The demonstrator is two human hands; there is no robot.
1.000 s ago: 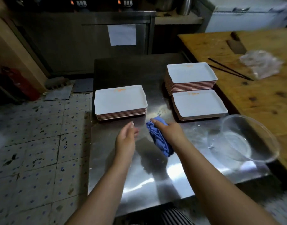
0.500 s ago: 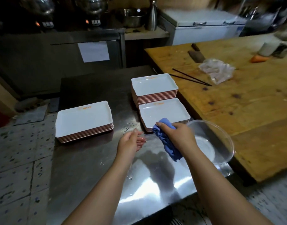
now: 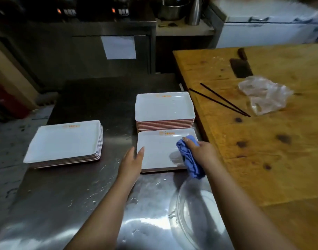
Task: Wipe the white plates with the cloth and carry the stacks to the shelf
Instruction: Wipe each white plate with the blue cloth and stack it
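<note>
a blue cloth is gripped in the right hand, with the fingers curled round its bunched upper part, and is held on the right side of the near white plate; its loose end is seen hanging past that plate's near edge. the near white plate lies on top of a low stack, of which only a reddish edge is seen beneath. the left hand is held flat with straight fingers, and the left rim of the same plate is touched by its fingertips; nothing is gripped by it. just beyond, a taller stack of plates is set, and a third stack is placed well apart to the left. all three are borne by a steel table, on which water drops are scattered. a clear glass bowl is stood near the right forearm, partly hidden by it. to the right, a wooden counter is seen, on which two dark chopsticks, a crumpled clear plastic bag and what may be a cleaver, blurred, are laid.
</note>
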